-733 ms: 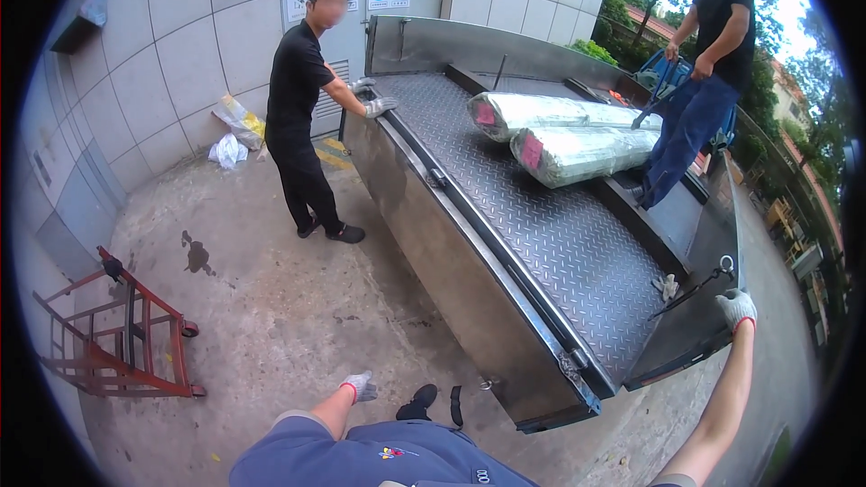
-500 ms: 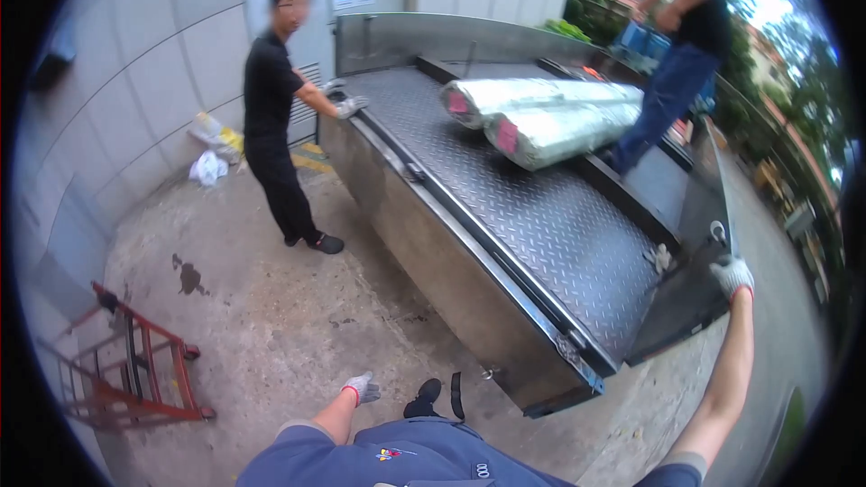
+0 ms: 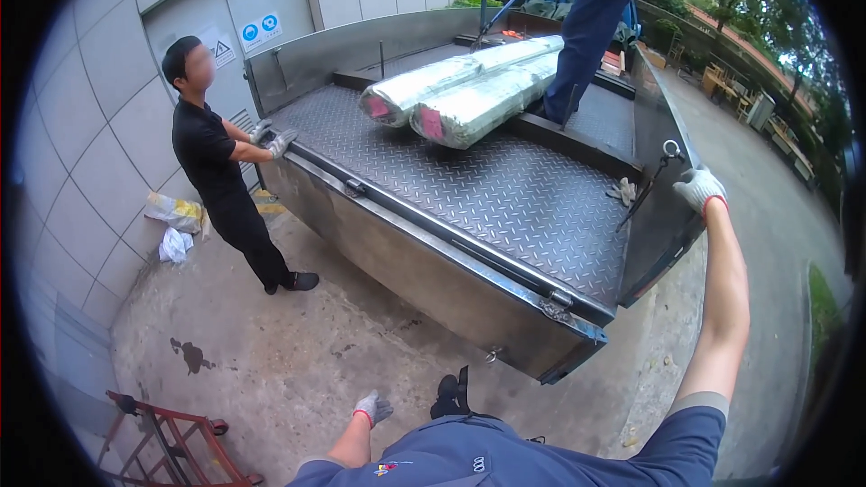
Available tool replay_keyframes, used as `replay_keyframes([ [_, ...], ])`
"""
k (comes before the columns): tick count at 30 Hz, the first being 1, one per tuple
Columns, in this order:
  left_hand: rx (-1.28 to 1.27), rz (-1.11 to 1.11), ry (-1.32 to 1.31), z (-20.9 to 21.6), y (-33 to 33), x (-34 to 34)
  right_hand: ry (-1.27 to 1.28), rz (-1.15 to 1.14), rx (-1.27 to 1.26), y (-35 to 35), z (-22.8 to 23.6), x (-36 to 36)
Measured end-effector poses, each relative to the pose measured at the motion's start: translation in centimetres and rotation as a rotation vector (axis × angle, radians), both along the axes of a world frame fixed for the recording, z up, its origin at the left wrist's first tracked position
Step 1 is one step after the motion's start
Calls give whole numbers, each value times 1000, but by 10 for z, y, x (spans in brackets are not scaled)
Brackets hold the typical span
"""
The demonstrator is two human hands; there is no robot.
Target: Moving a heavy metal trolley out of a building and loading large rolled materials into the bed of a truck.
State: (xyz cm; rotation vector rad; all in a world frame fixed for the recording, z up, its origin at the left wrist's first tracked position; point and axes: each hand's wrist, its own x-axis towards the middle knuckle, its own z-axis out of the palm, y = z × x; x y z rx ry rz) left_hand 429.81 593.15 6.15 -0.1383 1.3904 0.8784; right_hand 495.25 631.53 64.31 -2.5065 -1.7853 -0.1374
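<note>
A metal truck bed [image 3: 550, 216] with a tread-plate floor lies in front of me, its rear gate [image 3: 424, 275] folded down. My right hand [image 3: 699, 189], in a white glove with a red cuff, is closed over the top edge of the right side panel [image 3: 663, 131]. My left hand [image 3: 373, 407], also gloved, hangs low near my body with fingers loosely stretched, touching nothing. On the bed lie two long bundles in silvery wrapping [image 3: 487, 95] with pink end labels. A limp pair of work gloves [image 3: 622, 190] rests close to the right panel.
At left, a person in black [image 3: 212, 140] has both gloved hands on the gate's far end. Another person [image 3: 591, 36] stands on the bed holding a blue-handled tool [image 3: 505, 9]. A red wheeled metal cart [image 3: 171, 451] is at lower left; bags [image 3: 176, 214] lie by the wall.
My view has turned, so the truck bed and the person in black sit further left. My right hand stays on the panel. The blue-handled tool now shows in the other person's hands.
</note>
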Motion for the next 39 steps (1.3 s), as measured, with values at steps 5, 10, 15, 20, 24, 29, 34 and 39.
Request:
replay_keyframes([
  [5,-20,22,26,1,-7,10,4,-7,-9,-2,2,6],
  [10,-38,35,51,11,-7,11,-10,-10,10,-6,4,-1],
  [15,-29,19,52,13,-3,11,0,2,10,0,0,7],
  [20,-26,7,43,11,-1,16,-1,1,22,3,0,13],
  [24,-30,17,47,17,1,20,-2,11,28,1,2,13],
  [29,-24,-6,106,27,-2,31,6,8,19,2,5,17],
  [34,-7,-11,111,26,6,28,-7,17,112,1,4,24],
  [39,42,23,-16,7,10,23,46,-2,146,-5,17,17],
])
